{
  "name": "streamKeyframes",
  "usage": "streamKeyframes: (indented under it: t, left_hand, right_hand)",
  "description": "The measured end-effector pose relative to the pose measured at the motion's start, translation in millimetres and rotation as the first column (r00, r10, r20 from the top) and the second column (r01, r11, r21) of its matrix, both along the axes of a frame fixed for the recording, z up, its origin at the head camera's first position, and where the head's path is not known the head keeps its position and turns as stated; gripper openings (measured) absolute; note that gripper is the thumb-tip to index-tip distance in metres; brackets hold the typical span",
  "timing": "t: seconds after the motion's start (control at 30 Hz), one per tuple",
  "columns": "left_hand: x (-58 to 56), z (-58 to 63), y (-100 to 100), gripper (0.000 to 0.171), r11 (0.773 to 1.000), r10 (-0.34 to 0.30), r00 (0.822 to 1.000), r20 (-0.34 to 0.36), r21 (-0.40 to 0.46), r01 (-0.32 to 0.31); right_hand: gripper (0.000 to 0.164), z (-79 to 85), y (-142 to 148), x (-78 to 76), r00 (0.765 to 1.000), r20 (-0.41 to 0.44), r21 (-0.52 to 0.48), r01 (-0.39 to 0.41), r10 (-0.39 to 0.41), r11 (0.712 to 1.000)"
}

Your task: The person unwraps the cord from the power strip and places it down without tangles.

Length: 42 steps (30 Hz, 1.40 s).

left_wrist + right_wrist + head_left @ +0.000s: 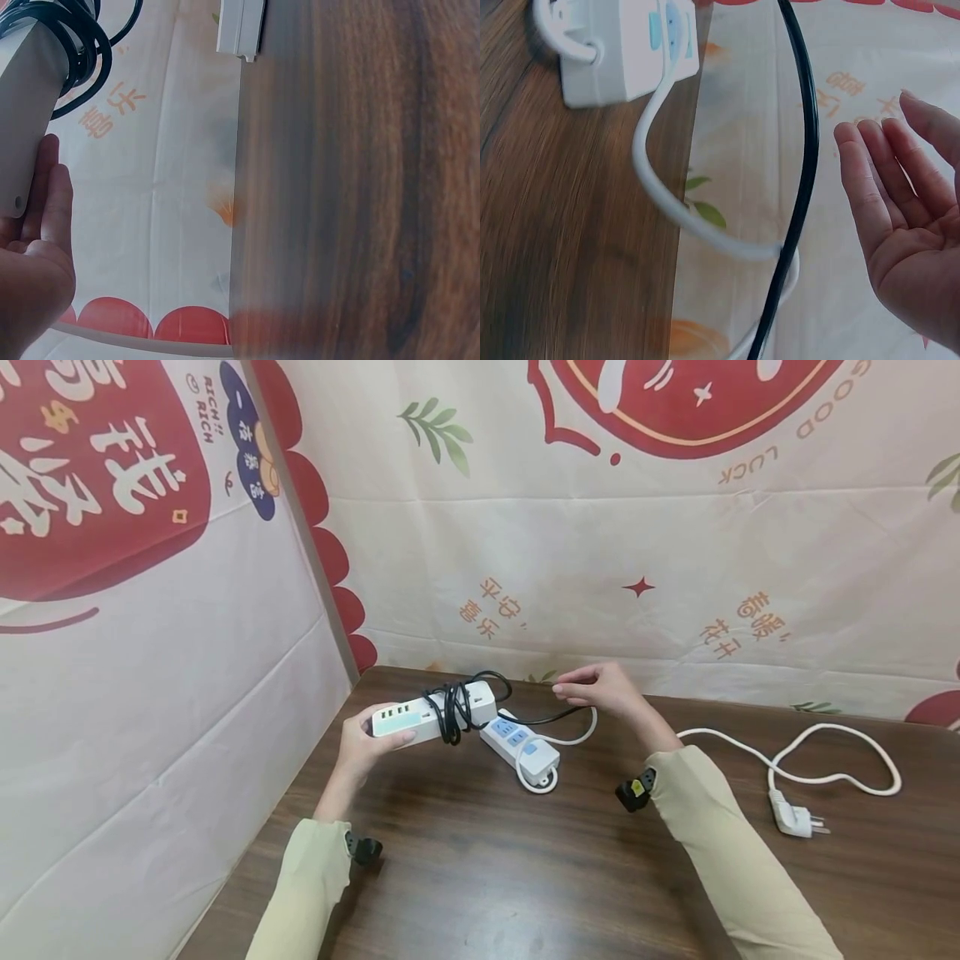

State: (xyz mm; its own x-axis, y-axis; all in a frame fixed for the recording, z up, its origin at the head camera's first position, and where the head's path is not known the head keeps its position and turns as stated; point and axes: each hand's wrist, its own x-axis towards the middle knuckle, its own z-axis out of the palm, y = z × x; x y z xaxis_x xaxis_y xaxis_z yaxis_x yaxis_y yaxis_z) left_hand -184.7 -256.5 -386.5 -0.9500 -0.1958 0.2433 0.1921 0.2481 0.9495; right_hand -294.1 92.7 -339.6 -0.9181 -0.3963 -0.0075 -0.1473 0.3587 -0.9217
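Observation:
My left hand [358,742] grips one end of a white power strip [397,722], lifted above the table and slanting up to the right. Several turns of black cord [452,714] wrap around its middle. From there the cord loops out and runs right, passing below my right hand [603,689]. That hand is raised near the back wall, its fingers [864,195] extended and apart from the cord in the right wrist view. Behind the held strip lies a smaller white power strip [538,763] with blue socket faces, a white cord curled about its near end.
A brown wooden table [480,877] meets a printed cloth [570,560] hung at the back and left. To the right, the white cord [862,778] makes a loose loop ending in a white plug [793,818]. Each sleeved wrist wears a small black camera [365,850].

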Motion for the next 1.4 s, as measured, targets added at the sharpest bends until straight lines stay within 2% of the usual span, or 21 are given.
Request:
streamKeyframes:
  t: [0.17, 0.47, 0.77, 0.97, 1.1, 1.23, 1.4]
  left_hand:
    - [1.3, -0.8, -0.7, 0.046, 1.0, 0.001, 1.0, 0.004, -0.002, -0.001]
    - [-0.1, 2.9, -0.5, 0.046, 1.0, -0.008, 1.0, -0.003, 0.014, 0.008]
    - [0.8, 5.2, 1.0, 0.048, 0.999, -0.02, 1.0, 0.011, 0.026, 0.019]
    - [0.6, 8.0, 1.4, 0.049, 1.0, -0.02, 1.0, 0.013, 0.022, 0.02]
    - [0.3, 7.3, 1.2, 0.048, 1.0, -0.024, 1.0, 0.015, 0.02, 0.023]
    - [0.0, 5.7, 0.3, 0.048, 0.999, -0.03, 0.999, 0.018, 0.024, 0.03]
    - [0.6, 4.6, -0.6, 0.048, 0.999, -0.052, 0.999, 0.013, 0.018, 0.052]
  right_hand:
    - [0.039, -2.8, -18.2, -4.1, 0.998, 0.051, -0.016, -0.035, 0.035, 0.999]
    - [0.034, -12.3, -46.8, -8.4, 0.993, 0.074, -0.075, -0.086, 0.091, 0.994]
    - [0.039, -20.6, -63.6, -8.5, 0.977, 0.169, -0.035, -0.126, 0.13, 0.991]
    - [0.031, -24.2, -69.8, -9.3, 0.971, 0.066, 0.128, -0.239, 0.232, 0.963]
    - [0.031, -27.6, -71.8, -9.6, 0.966, 0.027, 0.211, -0.256, 0.256, 0.943]
    - [0.028, -28.4, -73.4, -8.2, 0.967, 0.029, 0.234, -0.253, 0.253, 0.939]
    - [0.023, -29.5, -75.4, -9.3, 0.974, 0.045, 0.209, -0.225, 0.221, 0.952]
